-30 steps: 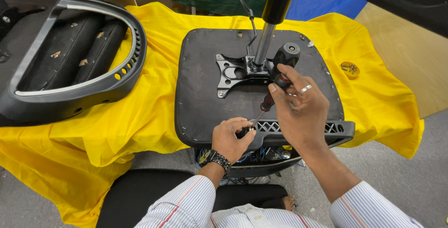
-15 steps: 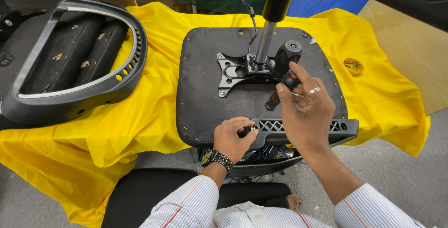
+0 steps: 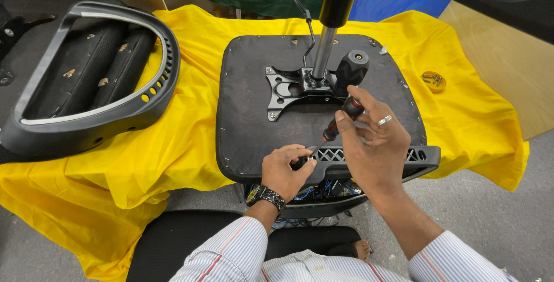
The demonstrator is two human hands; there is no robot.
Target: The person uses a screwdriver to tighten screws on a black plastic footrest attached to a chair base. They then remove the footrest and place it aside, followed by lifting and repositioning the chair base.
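Mid-fastening: right hand (image 3: 372,143) wrapped around screwdriver (image 3: 341,96), tip at bracket (image 3: 369,158) on seat (image 3: 254,115) front edge. Left hand (image 3: 284,169) pinching screw there. Next likely needs tip seated squarely, steady turning.

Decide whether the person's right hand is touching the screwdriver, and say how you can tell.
Touching. The head view shows the right hand with its fingers wrapped around the shaft end of the screwdriver, just below its black handle; no gap shows.

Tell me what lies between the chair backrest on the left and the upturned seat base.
In the head view, only a stretch of yellow cloth lies between the backrest and the seat base; nothing rests on it there.
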